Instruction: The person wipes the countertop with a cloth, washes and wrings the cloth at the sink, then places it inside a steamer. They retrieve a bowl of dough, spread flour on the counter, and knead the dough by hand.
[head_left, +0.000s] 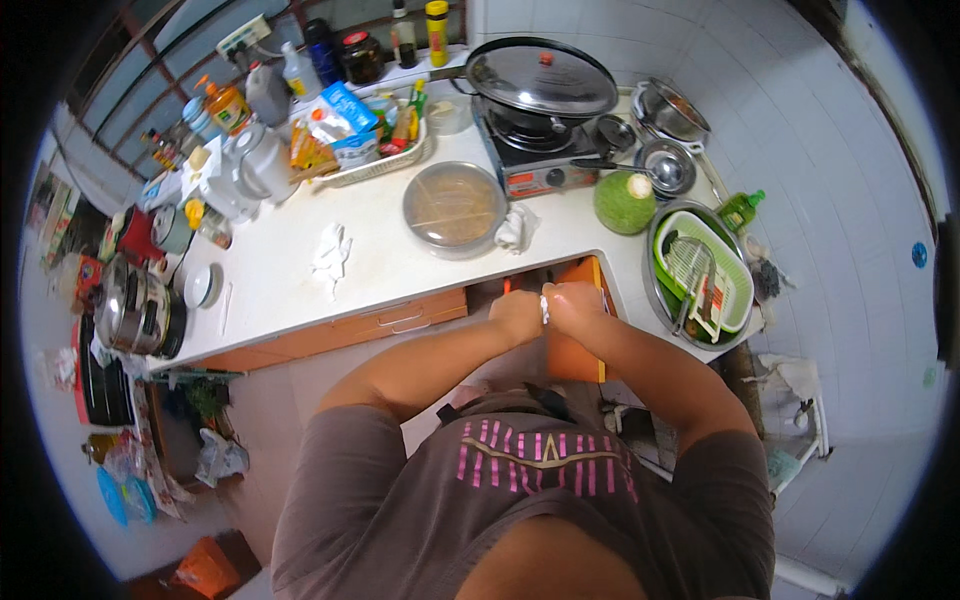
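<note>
Both fists are held close together in front of my body, at the counter's front edge. My left hand (517, 316) and my right hand (574, 304) grip a twisted white cloth or tissue (544, 309), most of it hidden inside the fingers. A small orange-red stick-like thing (508, 285) shows just past my left hand; I cannot tell if it is held. Below my right hand stands an opened orange cabinet door (576, 354). Just beyond the hands, a round metal pan (454, 206) with a see-through cover sits on the counter, a crumpled white cloth (514, 229) against its side.
A portable gas stove (551, 180) carries a lidded wok (541, 79). Right of it are a green gourd or fruit (624, 202) and a metal basin (655, 289) holding a white-green basket (739, 281). More crumpled white tissue (331, 253) and a packet-filled basket (375, 171) lie left.
</note>
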